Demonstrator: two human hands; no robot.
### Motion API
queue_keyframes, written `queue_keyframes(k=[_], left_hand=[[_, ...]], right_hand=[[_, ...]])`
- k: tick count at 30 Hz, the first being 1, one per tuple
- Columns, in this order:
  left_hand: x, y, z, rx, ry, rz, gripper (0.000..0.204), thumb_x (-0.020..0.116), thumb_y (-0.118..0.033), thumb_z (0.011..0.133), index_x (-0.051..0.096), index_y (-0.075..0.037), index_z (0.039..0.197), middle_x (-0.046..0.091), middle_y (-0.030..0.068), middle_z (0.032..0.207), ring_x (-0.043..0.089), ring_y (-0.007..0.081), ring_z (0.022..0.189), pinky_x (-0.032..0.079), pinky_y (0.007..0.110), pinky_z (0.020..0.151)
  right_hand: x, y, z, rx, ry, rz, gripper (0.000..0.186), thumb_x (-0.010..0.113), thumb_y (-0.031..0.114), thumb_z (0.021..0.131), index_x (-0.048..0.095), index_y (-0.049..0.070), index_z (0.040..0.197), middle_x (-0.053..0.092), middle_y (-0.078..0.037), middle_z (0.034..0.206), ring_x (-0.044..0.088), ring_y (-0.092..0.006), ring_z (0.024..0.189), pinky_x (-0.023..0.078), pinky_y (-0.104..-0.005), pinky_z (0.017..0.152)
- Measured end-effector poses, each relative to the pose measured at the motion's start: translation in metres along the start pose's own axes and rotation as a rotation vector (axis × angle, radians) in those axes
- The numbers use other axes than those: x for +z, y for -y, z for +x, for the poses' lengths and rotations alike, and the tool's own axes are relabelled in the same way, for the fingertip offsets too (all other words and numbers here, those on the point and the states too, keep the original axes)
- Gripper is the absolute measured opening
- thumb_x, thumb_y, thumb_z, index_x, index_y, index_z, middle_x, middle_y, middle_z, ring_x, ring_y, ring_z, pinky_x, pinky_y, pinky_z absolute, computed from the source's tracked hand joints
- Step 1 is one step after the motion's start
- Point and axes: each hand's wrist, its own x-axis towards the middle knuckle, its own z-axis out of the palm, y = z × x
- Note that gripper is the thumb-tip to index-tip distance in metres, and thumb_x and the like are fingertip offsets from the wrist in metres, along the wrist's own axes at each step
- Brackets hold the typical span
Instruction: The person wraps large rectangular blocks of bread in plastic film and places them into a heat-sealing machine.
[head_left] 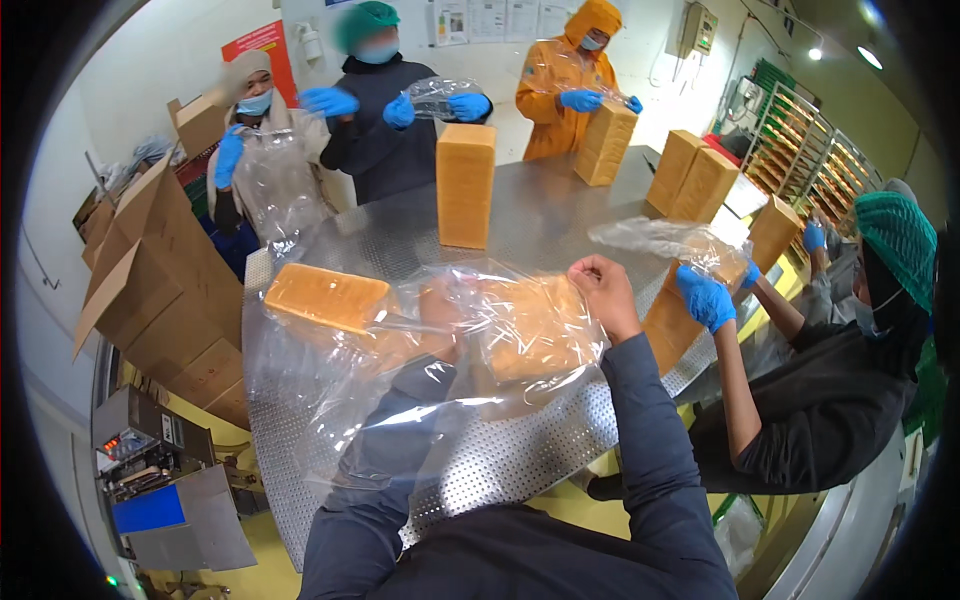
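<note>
Both bare hands grip the clear plastic bag (500, 330) around a bread loaf (535, 325): right hand (603, 285) pinching its edge, left hand (440, 315) closed behind the film.

Upright loaf (465, 185) on steel table (540, 215), cardboard boxes (160, 290) (left), rack (815, 150)

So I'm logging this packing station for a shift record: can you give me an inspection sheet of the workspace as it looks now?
Surface: perforated metal table, shared by several workers.
Job's things: clear plastic bag drawn over a bread loaf; second loaf lying beside it.
Clutter: upright loaves mid-table and along the far edge; loose bags.
Grippers: left hand inside the bag, on the loaf; right hand pinching the bag's edge.
Cables: nothing seen.
Surroundings: cardboard boxes at left, sealing machine lower left, tray rack at right, co-workers in blue gloves.
</note>
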Motion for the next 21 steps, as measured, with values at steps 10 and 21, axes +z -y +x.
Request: queue_keyframes(k=[10,21], left_hand=[[-0.066,-0.090,-0.149,-0.014,0.236,-0.359,0.127,0.091,-0.024,0.053,0.007,-0.014,0.148,0.013,0.0179,0.151,0.023,0.0325,0.136,0.032,0.045,0.104],[-0.087,-0.123,-0.232,-0.374,0.291,-0.472,0.062,0.060,-0.037,0.087,0.042,-0.002,0.135,0.029,0.0222,0.144,0.036,0.0365,0.131,0.032,0.051,0.105]], right_hand=[[-0.033,0.066,-0.071,-0.016,0.011,0.080,0.012,0.060,0.007,0.084,0.059,-0.001,0.093,0.060,-0.009,0.088,0.057,-0.0145,0.081,0.045,-0.0264,0.074],[0.088,0.166,-0.151,-0.810,0.741,-0.102,0.042,0.072,0.025,0.070,0.065,0.021,0.111,0.061,-0.004,0.115,0.057,-0.0225,0.103,0.044,-0.0329,0.087]])
